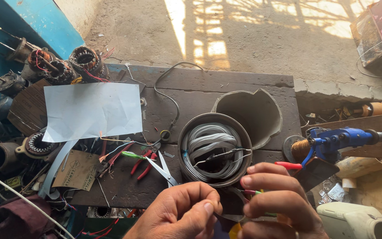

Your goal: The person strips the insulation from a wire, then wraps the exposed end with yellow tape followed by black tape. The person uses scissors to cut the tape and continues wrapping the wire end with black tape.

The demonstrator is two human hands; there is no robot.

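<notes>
Two hands are shown low in the head view, above the near edge of a dark wooden desk (208,95). On that desk, just beyond the fingertips, a round motor housing (214,149) is seen, filled with a coil of grey winding wire (208,144); a broken grey shell (249,110) lies touching it on the far right side. The left hand (180,214) is closed, thumb against forefinger, apparently pinching something thin that cannot be made out. The right hand (277,201) is curled with fingers together around slim coloured pieces, partly hidden. A thin lead wire (221,156) is seen running from the coil toward the right, its long axis roughly across the view; it lies directly ahead of both hands and is nearer to the right one. Scissors (162,170) and red-handled pliers (144,163) lie on the desk, left of the housing and ahead of the left hand.
</notes>
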